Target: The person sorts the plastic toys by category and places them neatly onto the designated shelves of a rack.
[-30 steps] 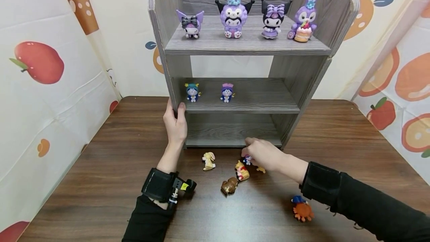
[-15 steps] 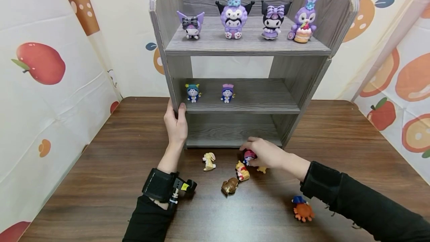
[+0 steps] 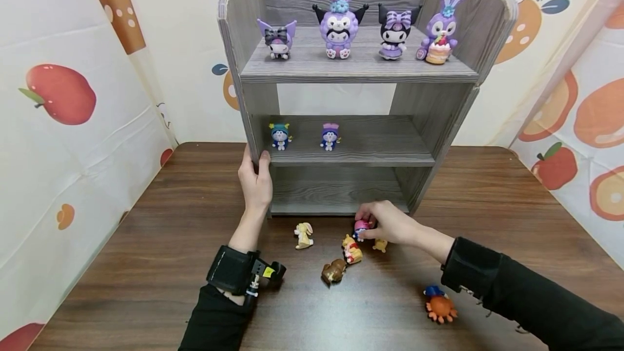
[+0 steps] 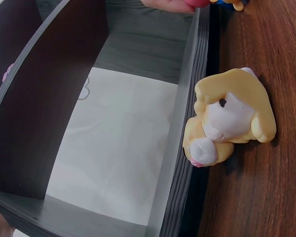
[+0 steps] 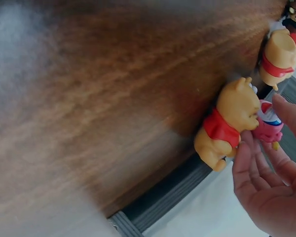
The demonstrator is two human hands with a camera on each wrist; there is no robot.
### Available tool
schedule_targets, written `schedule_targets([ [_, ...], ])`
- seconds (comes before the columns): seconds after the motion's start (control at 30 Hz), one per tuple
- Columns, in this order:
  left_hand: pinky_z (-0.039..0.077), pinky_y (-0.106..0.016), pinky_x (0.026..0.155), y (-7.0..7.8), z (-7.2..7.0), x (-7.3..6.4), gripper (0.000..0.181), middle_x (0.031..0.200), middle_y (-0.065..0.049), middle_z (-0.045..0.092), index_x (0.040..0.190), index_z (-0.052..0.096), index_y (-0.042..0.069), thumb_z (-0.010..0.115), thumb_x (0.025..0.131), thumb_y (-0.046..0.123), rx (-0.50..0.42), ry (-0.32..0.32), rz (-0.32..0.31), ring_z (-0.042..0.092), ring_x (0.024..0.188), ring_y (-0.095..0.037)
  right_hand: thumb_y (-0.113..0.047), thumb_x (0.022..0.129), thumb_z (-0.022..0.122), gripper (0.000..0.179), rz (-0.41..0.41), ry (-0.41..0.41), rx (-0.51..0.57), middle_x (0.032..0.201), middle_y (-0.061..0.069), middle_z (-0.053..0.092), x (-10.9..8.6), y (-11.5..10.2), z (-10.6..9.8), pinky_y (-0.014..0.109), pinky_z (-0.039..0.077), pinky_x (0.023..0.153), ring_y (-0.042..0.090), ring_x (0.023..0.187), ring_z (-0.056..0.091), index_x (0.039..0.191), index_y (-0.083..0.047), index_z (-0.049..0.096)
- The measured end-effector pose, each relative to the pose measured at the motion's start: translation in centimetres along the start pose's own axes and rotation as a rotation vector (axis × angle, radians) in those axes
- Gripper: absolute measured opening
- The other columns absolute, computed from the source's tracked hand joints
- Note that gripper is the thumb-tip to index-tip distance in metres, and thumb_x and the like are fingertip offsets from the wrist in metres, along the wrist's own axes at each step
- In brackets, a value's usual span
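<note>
In the head view, my left hand (image 3: 255, 186) grips the left side panel of a grey wooden shelf (image 3: 351, 158), thumb in front. My right hand (image 3: 390, 223) pinches a small blue figurine with a pink hat (image 3: 361, 227) between thumb and fingers, low over the table before the shelf. The right wrist view shows the pink-hatted figurine (image 5: 269, 123) beside the thumb. Close to this hand are a Winnie the Pooh figurine (image 3: 351, 249) and a small yellow figurine (image 3: 380, 245). A cream rabbit figurine (image 3: 303, 235) lies further left, also in the left wrist view.
A brown figurine (image 3: 333, 271) and an orange crab figurine (image 3: 441, 306) lie on the wooden table (image 3: 161, 264). Two small blue figurines stand on the middle shelf board (image 3: 380, 142). Several purple figurines stand on the top board (image 3: 302, 66).
My right hand has drawn slightly right. The figurine under its fingers, mostly covered before, now shows its pink hat. My left hand keeps its grip on the shelf.
</note>
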State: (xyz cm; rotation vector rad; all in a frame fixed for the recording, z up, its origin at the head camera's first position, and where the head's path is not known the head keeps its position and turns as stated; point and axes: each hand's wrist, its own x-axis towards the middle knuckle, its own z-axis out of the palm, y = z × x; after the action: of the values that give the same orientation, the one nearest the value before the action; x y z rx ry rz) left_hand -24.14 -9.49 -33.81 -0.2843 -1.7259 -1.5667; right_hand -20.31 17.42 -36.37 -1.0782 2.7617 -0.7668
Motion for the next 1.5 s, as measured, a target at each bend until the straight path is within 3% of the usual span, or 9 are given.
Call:
schedule_targets([
  [0.1,0.039,-0.035,0.08,0.3,-0.1,-0.1,0.036,0.092,-0.02,0.057,0.122,0.048,-0.003,0.043,0.087,0.004,-0.008,0.002,0.006,0.051,0.085,-0.019,-0.013,0.072,0.072,0.019,-0.003,0.014,-0.002,0.072,-0.004,0.057,0.0,0.0,0.1,0.021,0.044,0.057,0.01,0.065,0.053,0.086,-0.007,0.061],
  [0.3,0.039,-0.034,0.083,0.7,-0.2,0.0,0.036,0.101,-0.021,0.057,0.122,0.048,-0.005,0.042,0.087,0.0,-0.003,0.006,-0.01,0.051,0.093,-0.02,-0.011,0.073,0.07,0.017,-0.002,0.039,0.019,0.073,-0.005,0.057,-0.2,-0.6,-0.8,0.02,0.043,0.055,0.007,0.064,0.053,0.088,-0.007,0.062],
  [0.47,0.039,-0.035,0.08,2.9,-0.2,-0.2,0.034,0.088,-0.027,0.054,0.118,0.046,-0.013,0.04,0.085,-0.005,0.007,0.008,-0.012,0.05,0.085,-0.026,-0.01,0.075,0.068,0.017,-0.029,0.056,0.029,0.076,-0.004,0.058,-0.6,-1.9,-2.4,0.022,0.045,0.055,0.006,0.065,0.052,0.091,-0.007,0.062],
  [0.57,0.039,-0.034,0.078,3.3,-0.2,-0.2,0.034,0.087,-0.027,0.053,0.118,0.046,-0.013,0.04,0.085,-0.005,0.017,0.009,-0.011,0.05,0.083,-0.027,-0.009,0.075,0.068,0.018,-0.053,0.08,0.0,0.078,-0.004,0.059,-0.8,-2.9,-3.7,0.023,0.045,0.057,0.007,0.066,0.053,0.092,-0.006,0.062],
  [0.83,0.039,-0.032,0.076,0.2,-0.2,-0.1,0.035,0.086,-0.019,0.055,0.121,0.048,-0.004,0.043,0.087,0.002,0.0,-0.002,0.0,0.05,0.081,-0.021,-0.007,0.074,0.068,0.02,-0.079,0.166,-0.094,0.084,-0.004,0.059,-1.5,-5.1,-7.5,0.026,0.046,0.062,0.007,0.071,0.053,0.094,-0.008,0.063],
  [1.2,0.039,-0.033,0.077,-0.1,-0.1,0.0,0.035,0.089,-0.019,0.056,0.121,0.049,-0.003,0.043,0.088,0.003,-0.007,-0.001,0.01,0.05,0.083,-0.019,-0.007,0.074,0.069,0.023,-0.091,0.31,-0.172,0.084,-0.002,0.06,-1.1,-6.8,-12.4,0.028,0.046,0.061,0.007,0.07,0.054,0.096,-0.007,0.063],
  [1.3,0.039,-0.034,0.078,0.3,-0.1,0.0,0.035,0.091,-0.023,0.056,0.121,0.048,-0.006,0.043,0.087,-0.002,-0.01,0.0,0.01,0.05,0.084,-0.021,-0.008,0.075,0.068,0.021,-0.067,0.328,-0.184,0.083,-0.001,0.06,-0.4,-6.8,-13.1,0.03,0.046,0.061,0.008,0.07,0.054,0.096,-0.007,0.063],
  [1.5,0.039,-0.038,0.082,2.9,-0.1,-0.2,0.035,0.097,-0.029,0.055,0.119,0.045,-0.013,0.04,0.085,-0.007,0.0,-0.008,0.001,0.049,0.089,-0.026,-0.01,0.076,0.066,0.022,-0.002,0.338,-0.189,0.08,0.003,0.06,1.2,-6.3,-13.7,0.024,0.042,0.057,0.01,0.066,0.054,0.097,-0.004,0.063],
])
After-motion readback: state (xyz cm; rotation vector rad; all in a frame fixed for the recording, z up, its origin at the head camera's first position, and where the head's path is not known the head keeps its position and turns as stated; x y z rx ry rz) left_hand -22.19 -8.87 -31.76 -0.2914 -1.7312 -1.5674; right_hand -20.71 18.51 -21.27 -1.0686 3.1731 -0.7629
